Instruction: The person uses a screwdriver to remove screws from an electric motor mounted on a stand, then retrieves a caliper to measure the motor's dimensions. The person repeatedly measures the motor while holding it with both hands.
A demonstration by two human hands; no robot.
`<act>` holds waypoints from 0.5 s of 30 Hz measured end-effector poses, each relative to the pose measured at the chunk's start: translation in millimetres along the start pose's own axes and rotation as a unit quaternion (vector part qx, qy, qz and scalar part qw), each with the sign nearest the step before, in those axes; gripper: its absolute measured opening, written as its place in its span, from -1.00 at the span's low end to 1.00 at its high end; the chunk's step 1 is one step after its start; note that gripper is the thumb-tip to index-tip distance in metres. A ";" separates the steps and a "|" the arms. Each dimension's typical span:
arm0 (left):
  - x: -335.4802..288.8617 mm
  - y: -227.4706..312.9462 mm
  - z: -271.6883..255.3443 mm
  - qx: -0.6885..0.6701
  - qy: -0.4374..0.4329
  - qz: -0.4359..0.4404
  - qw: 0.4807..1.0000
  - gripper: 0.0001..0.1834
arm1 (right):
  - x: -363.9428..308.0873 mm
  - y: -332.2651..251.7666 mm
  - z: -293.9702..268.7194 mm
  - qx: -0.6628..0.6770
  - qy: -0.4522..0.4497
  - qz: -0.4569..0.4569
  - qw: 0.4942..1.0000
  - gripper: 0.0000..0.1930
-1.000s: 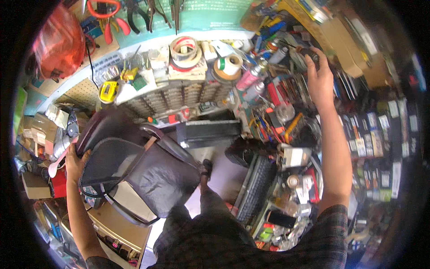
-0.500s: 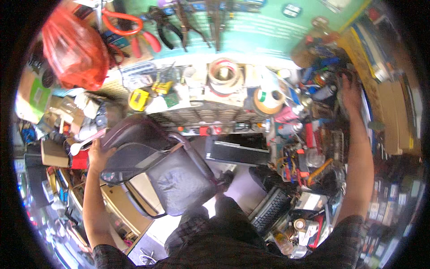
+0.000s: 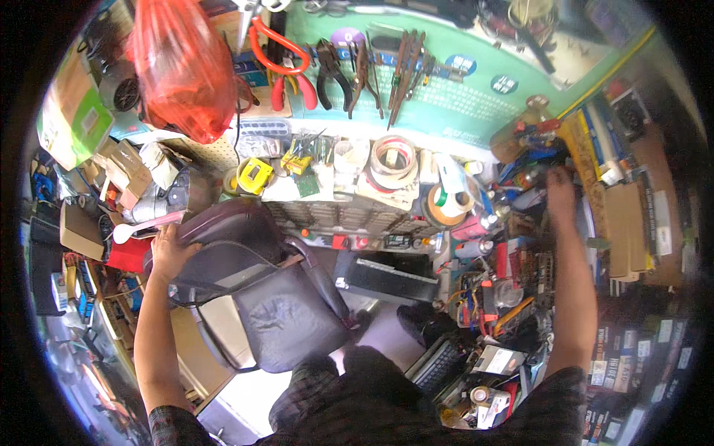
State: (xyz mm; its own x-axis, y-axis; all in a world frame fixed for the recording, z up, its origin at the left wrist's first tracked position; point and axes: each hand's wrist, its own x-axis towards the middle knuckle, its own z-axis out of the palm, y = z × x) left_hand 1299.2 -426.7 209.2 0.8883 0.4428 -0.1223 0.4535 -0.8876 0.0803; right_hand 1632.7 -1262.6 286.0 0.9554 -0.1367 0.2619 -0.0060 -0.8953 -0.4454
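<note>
Right hand (image 3: 560, 192) has lowered into multicoloured metal-and-plastic tool clutter (image 3: 526, 199), fingers indiscernible; left hand (image 3: 172, 254), fingers wide, touches dark leather armchair (image 3: 286, 323).

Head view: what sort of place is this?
Probably a cramped repair workshop: black-handled pliers hang against a green panel, a tape roll sits amid small supplies, and a keyboard lies in the clutter lower right.

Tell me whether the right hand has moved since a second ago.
Yes, farther back: against the brown cardboard at the right, the right hand was near the cardboard's close end and is now about level with its far end.
</note>
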 end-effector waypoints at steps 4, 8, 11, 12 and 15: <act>-2.8 -9.9 16.8 -0.021 0.067 0.026 0.997 -0.05 | -73.9 -94.0 3.5 -0.005 -0.005 -0.115 0.993 -0.53; -12.2 -23.1 28.4 -0.026 0.119 0.057 0.991 -0.07 | -93.9 -221.0 -11.1 -0.025 -0.023 -0.248 0.968 -0.68; -17.0 -19.2 15.9 -0.050 0.103 0.065 0.991 -0.06 | -63.0 -288.9 -29.5 -0.019 0.076 -0.280 0.957 -0.69; -22.6 -14.9 10.1 -0.057 0.092 0.065 0.992 -0.05 | -48.8 -302.8 -34.1 -0.045 0.124 -0.307 0.943 -0.67; -47.9 -10.5 30.2 -0.121 0.270 0.119 0.948 -0.06 | 1.2 -312.2 -42.4 -0.097 0.239 -0.328 0.909 -0.55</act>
State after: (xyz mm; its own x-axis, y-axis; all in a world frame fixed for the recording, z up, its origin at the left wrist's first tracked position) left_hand 1249.7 -442.4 184.4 0.8454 0.2921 0.4471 0.1811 -0.9444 0.2745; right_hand 1623.1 -1001.3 461.7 0.5342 0.3271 0.7795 0.4222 -0.9021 0.0892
